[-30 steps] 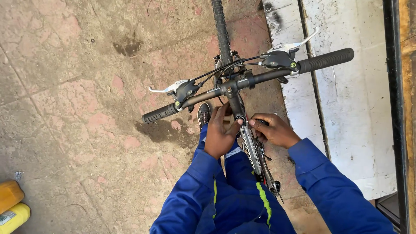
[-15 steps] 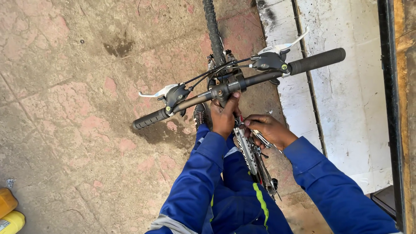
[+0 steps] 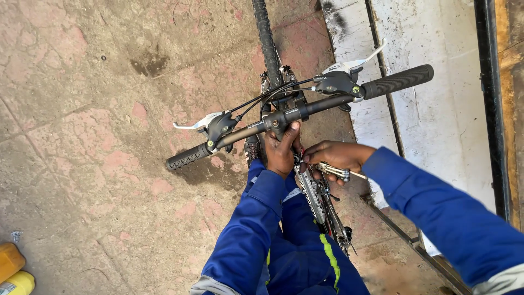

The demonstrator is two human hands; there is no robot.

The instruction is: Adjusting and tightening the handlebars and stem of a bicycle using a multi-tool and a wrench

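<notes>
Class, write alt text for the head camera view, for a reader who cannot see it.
Seen from above, a person in blue overalls works on a bicycle: the left hand grips the stem under the handlebar, and the right hand holds a metal tool against the frame. The front tyre points away over stained paving.

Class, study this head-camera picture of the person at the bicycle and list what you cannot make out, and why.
- Head view: what the left hand grips beneath the handlebar; the hand itself covers it.
- Head view: the working end of the metal tool in the right hand; fingers and frame hide it.
- Head view: the front tyre is cut off by the top edge.
- Head view: the yellow containers are cut off at the bottom-left corner.
</notes>
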